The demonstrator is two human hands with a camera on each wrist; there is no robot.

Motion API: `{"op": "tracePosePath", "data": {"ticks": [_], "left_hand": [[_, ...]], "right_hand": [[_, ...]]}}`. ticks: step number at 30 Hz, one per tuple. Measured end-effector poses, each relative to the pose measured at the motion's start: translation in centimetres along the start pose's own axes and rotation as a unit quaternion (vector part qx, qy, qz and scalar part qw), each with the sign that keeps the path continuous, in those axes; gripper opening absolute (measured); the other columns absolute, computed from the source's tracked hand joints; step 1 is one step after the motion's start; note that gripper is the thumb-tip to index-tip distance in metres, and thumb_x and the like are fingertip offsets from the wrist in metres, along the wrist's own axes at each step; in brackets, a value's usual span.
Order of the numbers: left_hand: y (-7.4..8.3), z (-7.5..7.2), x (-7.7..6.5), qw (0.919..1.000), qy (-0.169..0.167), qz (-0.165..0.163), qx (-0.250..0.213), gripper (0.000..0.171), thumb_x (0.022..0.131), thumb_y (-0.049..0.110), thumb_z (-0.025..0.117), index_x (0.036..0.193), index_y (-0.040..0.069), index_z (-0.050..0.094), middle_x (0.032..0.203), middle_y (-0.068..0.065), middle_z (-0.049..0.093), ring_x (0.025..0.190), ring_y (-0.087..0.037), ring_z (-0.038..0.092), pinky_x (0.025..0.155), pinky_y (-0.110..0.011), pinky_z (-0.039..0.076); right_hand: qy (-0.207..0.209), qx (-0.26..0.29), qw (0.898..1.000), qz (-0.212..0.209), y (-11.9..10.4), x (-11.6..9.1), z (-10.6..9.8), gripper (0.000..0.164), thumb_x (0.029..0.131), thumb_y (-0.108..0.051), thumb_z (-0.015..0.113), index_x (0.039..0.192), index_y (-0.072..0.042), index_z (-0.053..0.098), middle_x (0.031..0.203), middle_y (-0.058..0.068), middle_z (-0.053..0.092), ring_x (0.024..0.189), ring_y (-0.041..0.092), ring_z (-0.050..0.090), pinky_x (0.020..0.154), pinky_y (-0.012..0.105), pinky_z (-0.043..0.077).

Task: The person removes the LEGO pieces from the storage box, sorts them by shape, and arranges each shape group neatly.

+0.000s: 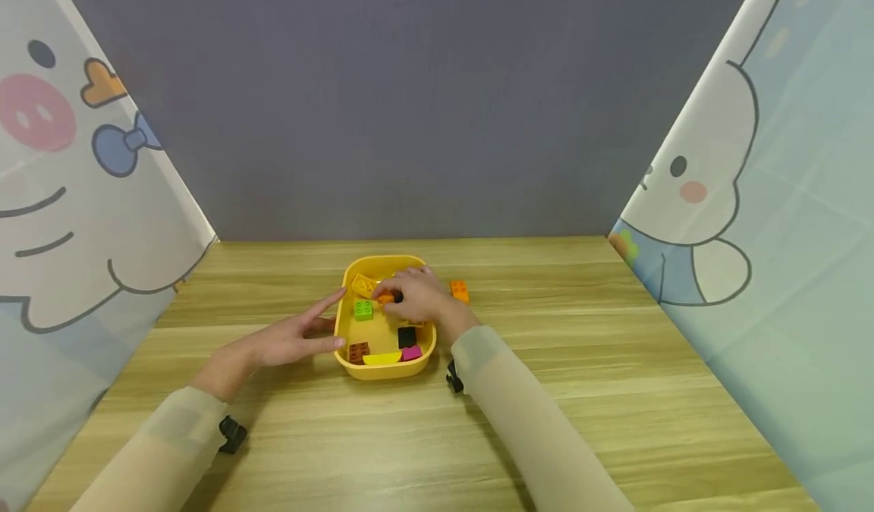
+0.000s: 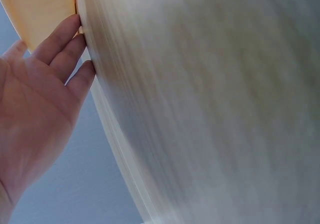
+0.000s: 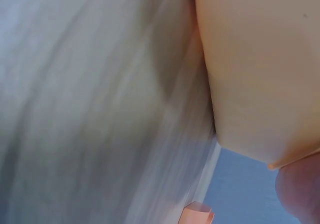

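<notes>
A yellow tray (image 1: 388, 372) of toy building bricks stands on the table. My left hand (image 1: 290, 340) is at its left side, fingers extended; the thumb and index fingertips reach the rim. In the left wrist view, the fingertips of that hand (image 2: 47, 84) are close to the tray wall (image 2: 45, 6). My right hand (image 1: 418, 296) reaches in over the right rim and pinches an orange brick (image 1: 385, 298) between thumb and index finger. Around it lie a yellow brick (image 1: 363, 285), a green brick (image 1: 363, 310), a black brick (image 1: 407, 337) and a brown brick (image 1: 358, 353).
An orange brick (image 1: 459, 291) lies on the table (image 1: 580, 360) right of the tray. Near the tray's front are a curved yellow piece (image 1: 382, 359) and a magenta brick (image 1: 411, 353). A dark panel (image 1: 410, 102) rises behind the table, with printed cloths at both sides.
</notes>
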State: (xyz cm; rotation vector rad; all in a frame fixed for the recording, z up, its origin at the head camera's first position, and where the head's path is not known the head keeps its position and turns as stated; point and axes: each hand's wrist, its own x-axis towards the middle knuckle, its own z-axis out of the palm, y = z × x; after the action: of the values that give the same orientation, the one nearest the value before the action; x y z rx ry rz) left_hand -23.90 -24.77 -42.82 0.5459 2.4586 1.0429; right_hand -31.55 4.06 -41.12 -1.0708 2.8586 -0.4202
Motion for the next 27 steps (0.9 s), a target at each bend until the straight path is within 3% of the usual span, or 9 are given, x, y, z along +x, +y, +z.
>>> {"op": "tracePosePath", "data": {"ticks": [7, 13, 16, 20, 22, 27], "left_hand": [[0.13, -0.07, 0.07, 1.0, -0.001, -0.004, 0.002, 0.09, 0.097, 0.056, 0.062, 0.162, 0.045, 0.0, 0.157, -0.018, 0.044, 0.143, -0.039, 0.045, 0.109, -0.062, 0.043], [0.05, 0.06, -0.1, 1.0, -0.001, -0.003, 0.0, 0.09, 0.097, 0.055, 0.062, 0.163, 0.043, 0.001, 0.157, -0.019, 0.043, 0.143, -0.04, 0.044, 0.11, -0.063, 0.042], [0.01, 0.12, -0.13, 1.0, -0.001, -0.003, -0.006, 0.09, 0.097, 0.055, 0.062, 0.163, 0.043, 0.001, 0.157, -0.019, 0.044, 0.143, -0.04, 0.045, 0.109, -0.063, 0.043], [0.04, 0.06, -0.1, 0.9999, -0.002, -0.001, -0.012, 0.092, 0.097, 0.053, 0.064, 0.163, 0.044, 0.001, 0.157, -0.018, 0.044, 0.143, -0.039, 0.045, 0.109, -0.062, 0.044], [0.03, 0.01, -0.1, 1.0, -0.003, 0.003, -0.009, 0.092, 0.097, 0.053, 0.064, 0.163, 0.043, 0.0, 0.158, -0.019, 0.043, 0.143, -0.041, 0.044, 0.108, -0.062, 0.044], [0.03, -0.01, -0.06, 1.0, -0.002, 0.0, -0.004, 0.092, 0.096, 0.056, 0.063, 0.162, 0.044, 0.0, 0.158, -0.019, 0.043, 0.144, -0.041, 0.044, 0.11, -0.063, 0.042]], "right_hand": [[0.006, 0.025, 1.0, -0.001, 0.1, 0.06, 0.02, 0.014, 0.101, -0.047, 0.061, 0.113, -0.042, 0.061, 0.092, -0.021, 0.065, 0.086, 0.009, 0.058, 0.118, 0.049, 0.026], [0.012, 0.047, 0.999, 0.0, 0.24, 0.14, 0.31, 0.018, 0.1, -0.046, 0.064, 0.114, -0.039, 0.055, 0.088, -0.02, 0.065, 0.081, 0.003, 0.06, 0.116, 0.047, 0.027], [0.015, 0.053, 0.998, -0.007, 0.27, 0.06, 0.26, 0.03, 0.101, -0.043, 0.062, 0.129, -0.041, 0.053, 0.092, -0.018, 0.067, 0.084, 0.004, 0.062, 0.115, 0.047, 0.029], [0.013, 0.04, 0.999, -0.006, 0.18, -0.1, -0.03, 0.05, 0.104, -0.042, 0.056, 0.152, -0.047, 0.04, 0.132, -0.01, 0.065, 0.122, 0.014, 0.06, 0.119, 0.05, 0.026], [0.013, 0.048, 0.999, -0.004, 0.19, -0.07, -0.12, 0.05, 0.105, -0.042, 0.055, 0.152, -0.047, 0.04, 0.134, -0.006, 0.063, 0.124, 0.019, 0.058, 0.118, 0.05, 0.025], [0.041, 0.136, 0.99, -0.003, 0.44, -0.03, -0.48, 0.044, 0.1, -0.036, 0.066, 0.141, -0.039, 0.048, 0.1, -0.008, 0.062, 0.091, 0.013, 0.059, 0.111, 0.049, 0.025]]}}
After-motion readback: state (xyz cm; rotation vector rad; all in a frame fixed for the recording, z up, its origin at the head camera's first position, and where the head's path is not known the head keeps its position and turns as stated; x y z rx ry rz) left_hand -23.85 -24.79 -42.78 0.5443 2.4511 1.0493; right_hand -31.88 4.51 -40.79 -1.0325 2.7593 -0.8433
